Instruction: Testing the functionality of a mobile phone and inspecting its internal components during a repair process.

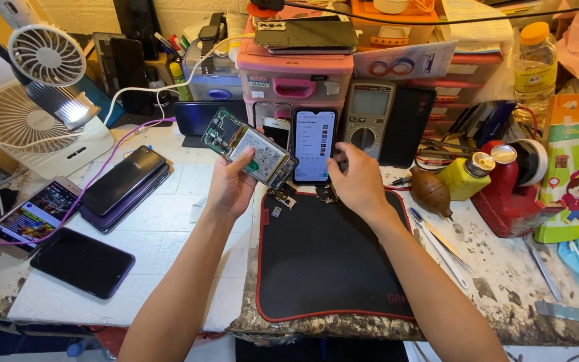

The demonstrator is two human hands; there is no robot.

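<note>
The left hand held an opened phone with its back off, circuit board and battery bare, tilted in the air above the far left corner of the black mat; its grip was clenched around the phone's lower edge. The right hand rested at the mat's far edge, fingers curled over small loose parts; whether it pinched one I could not tell. Held by one edge, the phone could slip onto those parts. A lit phone leaned just behind, and phones crowded the worktop at left.
</note>
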